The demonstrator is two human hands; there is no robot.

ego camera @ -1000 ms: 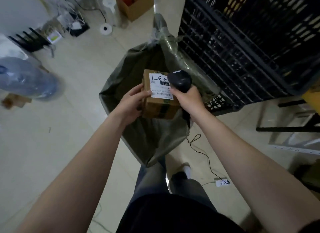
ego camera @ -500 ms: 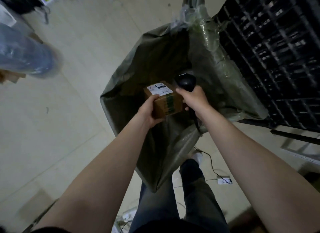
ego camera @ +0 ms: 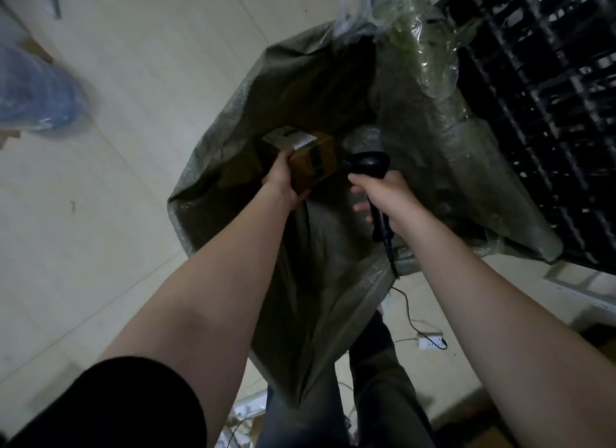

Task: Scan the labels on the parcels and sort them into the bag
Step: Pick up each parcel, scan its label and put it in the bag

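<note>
A small brown cardboard parcel (ego camera: 311,157) with a white label on top is inside the mouth of the large grey-green woven bag (ego camera: 326,247). My left hand (ego camera: 283,181) grips the parcel's near left side and holds it down in the bag opening. Just to the right, my right hand (ego camera: 383,197) is closed around the handle of a black barcode scanner (ego camera: 370,162). The scanner's head is beside the parcel, a small gap apart. Its cable hangs down over the bag's rim.
A black plastic lattice crate (ego camera: 540,107) stands at the right, against the bag. Clear plastic wrap (ego camera: 393,10) bunches at the bag's far rim. A blue water bottle (ego camera: 36,100) lies on the tiled floor at left. A white power strip (ego camera: 431,341) lies by my legs.
My left hand has lowered the parcel deeper into the bag. The scanner has drawn away from the label to the right. The view has tipped down and closer to the bag.
</note>
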